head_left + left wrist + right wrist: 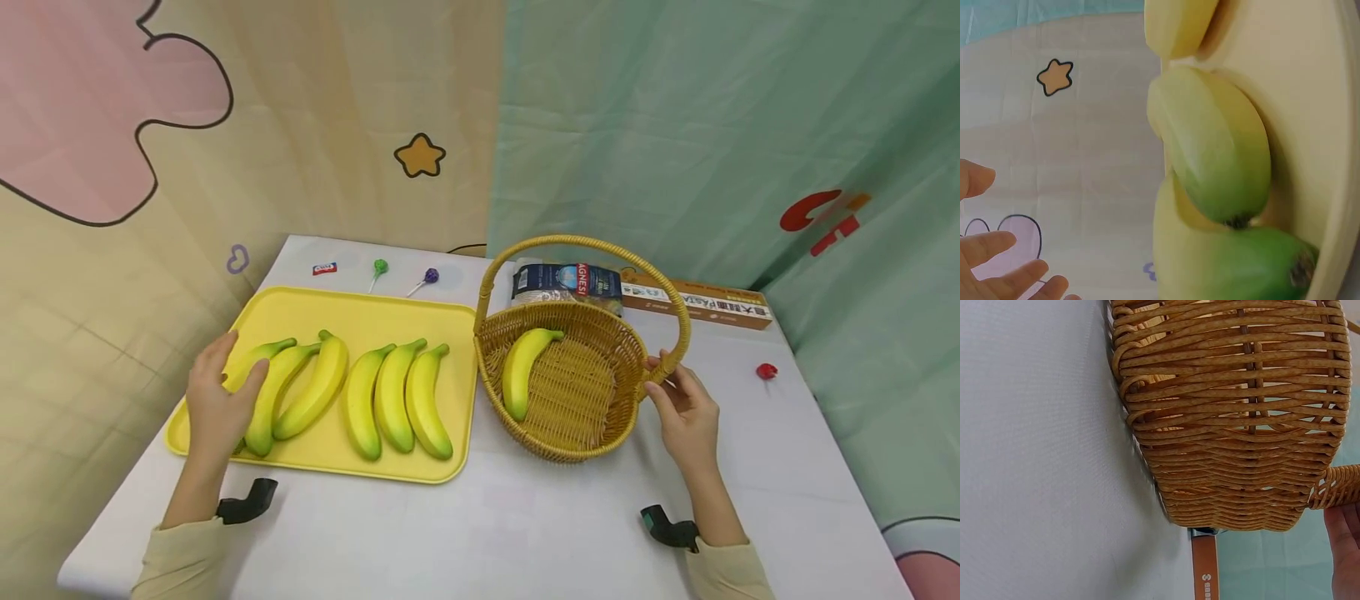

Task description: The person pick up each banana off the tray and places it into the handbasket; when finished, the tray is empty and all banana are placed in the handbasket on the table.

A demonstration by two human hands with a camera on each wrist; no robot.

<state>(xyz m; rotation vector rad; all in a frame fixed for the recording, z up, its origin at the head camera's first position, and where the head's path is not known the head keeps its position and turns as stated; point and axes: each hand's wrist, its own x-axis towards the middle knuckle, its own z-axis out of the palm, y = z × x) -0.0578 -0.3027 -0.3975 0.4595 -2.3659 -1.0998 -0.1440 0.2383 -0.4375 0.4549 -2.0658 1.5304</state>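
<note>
Now | left hand fingers straight, laid over leftmost banana on yellow tray | banana's long axis runs away from wrist, stem far | right hand pinches wicker basket handle base, farther off.

Left hand, fingers extended and relaxed, lies left of the basket; right hand pinches its handle base.
</note>
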